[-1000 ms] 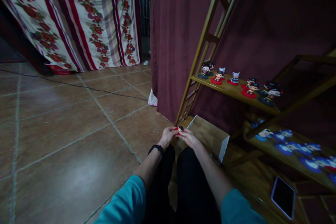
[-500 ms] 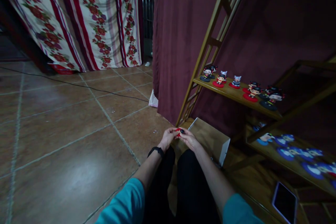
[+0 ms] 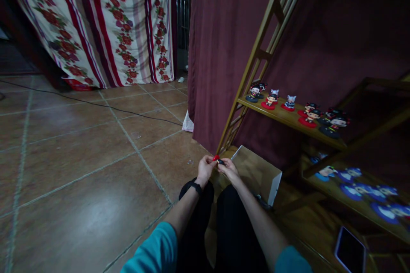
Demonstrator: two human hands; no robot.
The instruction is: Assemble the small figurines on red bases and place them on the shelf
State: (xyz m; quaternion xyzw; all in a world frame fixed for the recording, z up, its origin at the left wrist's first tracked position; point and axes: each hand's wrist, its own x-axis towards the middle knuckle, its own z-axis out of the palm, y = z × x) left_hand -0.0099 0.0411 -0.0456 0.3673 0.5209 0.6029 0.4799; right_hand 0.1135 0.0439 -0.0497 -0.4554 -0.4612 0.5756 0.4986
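Note:
Above my knees my left hand (image 3: pixel 205 168) pinches a small red base (image 3: pixel 215 158). My right hand (image 3: pixel 229 168) has its fingers closed on a small figurine (image 3: pixel 220 161) with a black head, right beside the base. Whether the two pieces are joined or merely touching, I cannot tell, since fingers cover part of both. Just past my right hand sits an open cardboard box (image 3: pixel 258 168) with pale edges. Figurines of a similar kind, such as one on a red base (image 3: pixel 271 100), stand on the wooden shelf (image 3: pixel 285 120) to the right.
A lower shelf (image 3: pixel 339 198) carries several blue-based figurines (image 3: pixel 354 190). A phone (image 3: pixel 350 251) lies at the lower right. Maroon curtain (image 3: pixel 218 59) hangs behind the wooden rack, and a floral cloth (image 3: pixel 112 25) at the far left. A black cable (image 3: pixel 128 113) crosses the tiled floor.
The red base has tipped upward in my left fingers and now shows above the dark-headed figurine. My right hand has shifted slightly. The view has moved a little.

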